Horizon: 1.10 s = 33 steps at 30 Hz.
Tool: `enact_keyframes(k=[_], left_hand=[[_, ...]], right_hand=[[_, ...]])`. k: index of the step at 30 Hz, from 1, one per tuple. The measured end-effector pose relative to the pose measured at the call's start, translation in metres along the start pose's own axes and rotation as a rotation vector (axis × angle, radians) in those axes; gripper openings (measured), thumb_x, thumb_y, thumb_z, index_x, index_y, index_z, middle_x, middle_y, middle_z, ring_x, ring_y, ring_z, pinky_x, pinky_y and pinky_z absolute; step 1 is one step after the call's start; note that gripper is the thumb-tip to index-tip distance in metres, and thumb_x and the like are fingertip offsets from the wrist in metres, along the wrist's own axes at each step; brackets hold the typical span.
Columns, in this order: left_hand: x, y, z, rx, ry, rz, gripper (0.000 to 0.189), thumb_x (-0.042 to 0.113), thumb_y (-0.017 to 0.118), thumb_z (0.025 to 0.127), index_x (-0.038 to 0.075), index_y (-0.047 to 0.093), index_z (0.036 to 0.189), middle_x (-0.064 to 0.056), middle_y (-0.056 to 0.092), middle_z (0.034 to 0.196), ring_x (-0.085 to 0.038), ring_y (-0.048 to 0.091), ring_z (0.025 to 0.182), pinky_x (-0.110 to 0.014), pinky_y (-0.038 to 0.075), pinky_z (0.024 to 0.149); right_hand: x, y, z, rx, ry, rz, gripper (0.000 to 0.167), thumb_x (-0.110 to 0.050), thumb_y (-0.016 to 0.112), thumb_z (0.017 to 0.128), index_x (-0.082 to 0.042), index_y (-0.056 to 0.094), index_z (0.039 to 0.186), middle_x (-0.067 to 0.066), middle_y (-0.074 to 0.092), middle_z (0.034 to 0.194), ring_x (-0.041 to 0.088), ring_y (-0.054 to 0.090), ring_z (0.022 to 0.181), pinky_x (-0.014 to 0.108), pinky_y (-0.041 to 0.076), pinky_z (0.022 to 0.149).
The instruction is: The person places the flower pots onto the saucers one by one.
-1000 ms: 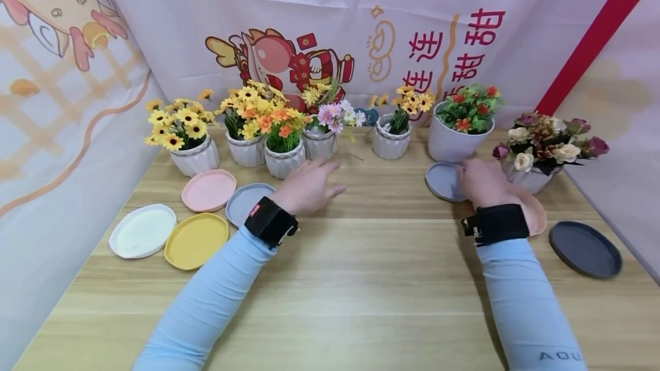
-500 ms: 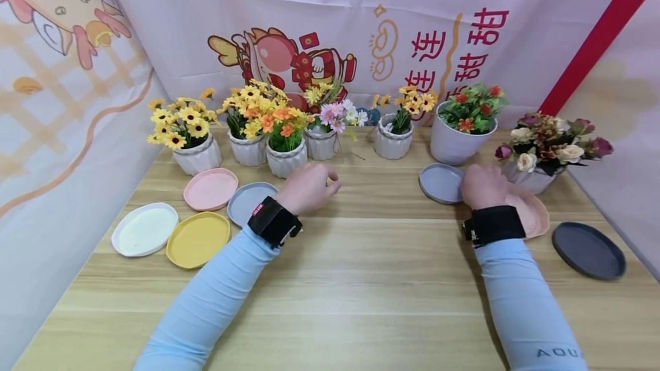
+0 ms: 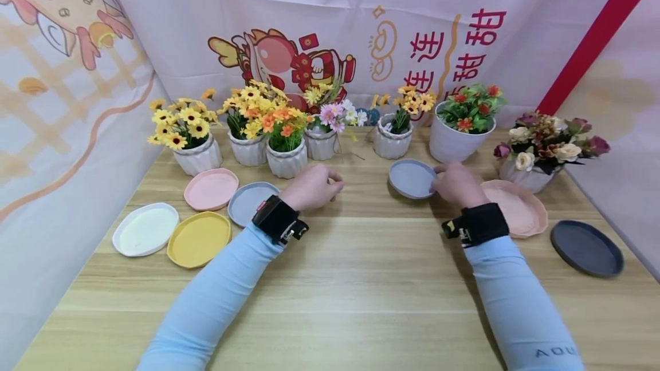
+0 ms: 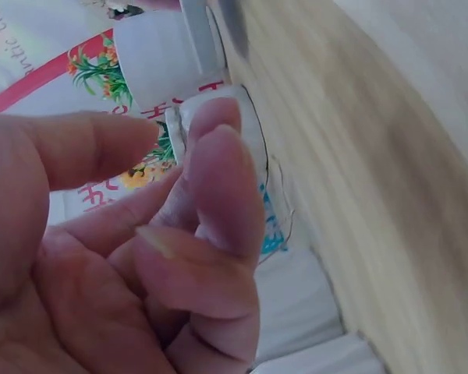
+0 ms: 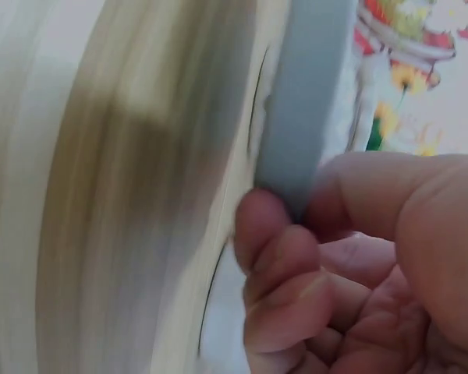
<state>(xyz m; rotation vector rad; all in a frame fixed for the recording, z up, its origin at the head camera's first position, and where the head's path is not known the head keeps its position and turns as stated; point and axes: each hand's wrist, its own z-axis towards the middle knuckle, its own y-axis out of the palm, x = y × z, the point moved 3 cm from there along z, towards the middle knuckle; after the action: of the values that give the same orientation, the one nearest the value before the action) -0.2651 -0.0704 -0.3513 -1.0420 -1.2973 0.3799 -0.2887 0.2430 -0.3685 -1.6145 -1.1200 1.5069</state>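
My right hand (image 3: 458, 184) pinches the rim of a round grey-blue saucer (image 3: 411, 178) in front of the right-hand flowerpots. In the right wrist view, its thumb and forefinger squeeze the edge of that saucer (image 5: 306, 101), which stands close over the wood. My left hand (image 3: 312, 186) holds nothing and hovers before the left-hand pots, its fingers loosely curled and the thumb apart from them in the left wrist view. Just behind the right hand is a white pot with red flowers (image 3: 459, 133). A pink scalloped saucer (image 3: 518, 210) lies beside the right wrist.
Several pots of artificial flowers line the back, among them a yellow-flowered pot (image 3: 392, 137) and a rose pot (image 3: 531, 176). At left lie pink (image 3: 211, 189), grey (image 3: 250, 202), white (image 3: 145, 229) and yellow saucers (image 3: 199, 240). A dark saucer (image 3: 586, 248) lies far right.
My right hand has moved left with the grey-blue saucer, away from the pink scalloped one, which now shows more fully. My left hand's fingers have curled in from a spread pose.
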Motion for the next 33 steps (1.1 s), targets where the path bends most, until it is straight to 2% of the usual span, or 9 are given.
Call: enact_keyframes(k=[3,7,10,16,22,25,28,30,33], left_hand=[[-0.002,0.005,0.01,-0.036,-0.069,-0.144,0.039,0.022,0.054,0.102,0.003,0.06,0.135,-0.004,0.073,0.077,-0.022,0.062,0.057,-0.025,0.046,0.051],[-0.002,0.012,0.03,-0.046,-0.15,-0.308,0.045,0.02,0.052,0.102,0.002,0.051,0.142,-0.004,0.073,0.079,-0.027,0.07,0.068,-0.023,0.048,0.054],[-0.001,0.016,0.043,-0.036,-0.18,-0.379,0.048,0.019,0.05,0.102,-0.001,0.045,0.146,-0.008,0.073,0.082,-0.027,0.07,0.069,-0.024,0.049,0.055],[-0.005,0.025,0.057,-0.031,-0.221,-0.467,0.05,0.013,0.049,0.102,-0.006,0.039,0.147,-0.017,0.072,0.084,-0.021,0.064,0.055,-0.025,0.049,0.05],[-0.009,0.027,0.062,-0.036,-0.245,-0.477,0.05,0.005,0.053,0.099,-0.007,0.04,0.146,-0.015,0.07,0.076,-0.014,0.059,0.049,-0.022,0.048,0.046],[-0.013,0.027,0.062,-0.034,-0.271,-0.485,0.051,0.001,0.053,0.097,-0.006,0.039,0.146,-0.016,0.07,0.075,-0.015,0.06,0.048,-0.021,0.047,0.045],[-0.016,0.028,0.063,-0.035,-0.294,-0.558,0.052,-0.004,0.053,0.096,-0.007,0.038,0.146,-0.02,0.069,0.075,-0.017,0.06,0.047,-0.024,0.052,0.046],[-0.017,0.03,0.064,-0.038,-0.305,-0.611,0.053,-0.007,0.052,0.095,-0.007,0.037,0.146,-0.021,0.069,0.075,-0.017,0.061,0.047,-0.026,0.055,0.048],[-0.017,0.034,0.066,-0.048,-0.312,-0.662,0.052,-0.007,0.052,0.095,-0.008,0.038,0.145,-0.021,0.068,0.074,-0.017,0.062,0.047,-0.028,0.057,0.049]], right_hand=[[-0.011,0.007,0.004,0.024,0.007,0.058,0.049,-0.009,0.057,0.087,0.01,0.055,0.132,0.025,0.065,0.112,0.032,0.057,0.088,0.038,0.047,0.075],[-0.027,0.014,0.012,0.041,0.004,0.095,0.047,-0.006,0.057,0.086,0.011,0.057,0.13,0.025,0.064,0.114,0.033,0.057,0.092,0.039,0.048,0.078],[-0.038,0.022,0.019,0.012,0.009,0.089,0.046,-0.005,0.056,0.087,0.009,0.056,0.131,0.024,0.063,0.116,0.032,0.058,0.093,0.039,0.049,0.08],[-0.057,0.035,0.028,-0.027,-0.028,0.049,0.044,-0.006,0.056,0.089,0.007,0.058,0.131,0.023,0.062,0.122,0.032,0.057,0.099,0.039,0.049,0.083],[-0.064,0.041,0.036,-0.017,-0.064,0.041,0.045,-0.005,0.058,0.087,0.007,0.059,0.131,0.023,0.062,0.125,0.034,0.057,0.103,0.043,0.048,0.09],[-0.066,0.043,0.042,-0.038,-0.077,0.068,0.042,-0.004,0.057,0.087,0.007,0.061,0.128,0.021,0.067,0.112,0.032,0.062,0.095,0.04,0.051,0.085],[-0.063,0.038,0.047,-0.038,-0.075,0.081,0.028,-0.007,0.054,0.09,0.003,0.071,0.11,0.013,0.071,0.087,0.025,0.065,0.077,0.033,0.051,0.071],[-0.058,0.03,0.05,-0.001,-0.047,0.113,0.026,-0.011,0.051,0.093,0.002,0.073,0.098,0.008,0.069,0.072,0.022,0.064,0.066,0.03,0.048,0.063],[-0.048,0.013,0.055,0.126,0.009,0.192,0.036,-0.016,0.046,0.099,0.003,0.072,0.084,0.005,0.067,0.065,0.019,0.061,0.06,0.029,0.046,0.059]])
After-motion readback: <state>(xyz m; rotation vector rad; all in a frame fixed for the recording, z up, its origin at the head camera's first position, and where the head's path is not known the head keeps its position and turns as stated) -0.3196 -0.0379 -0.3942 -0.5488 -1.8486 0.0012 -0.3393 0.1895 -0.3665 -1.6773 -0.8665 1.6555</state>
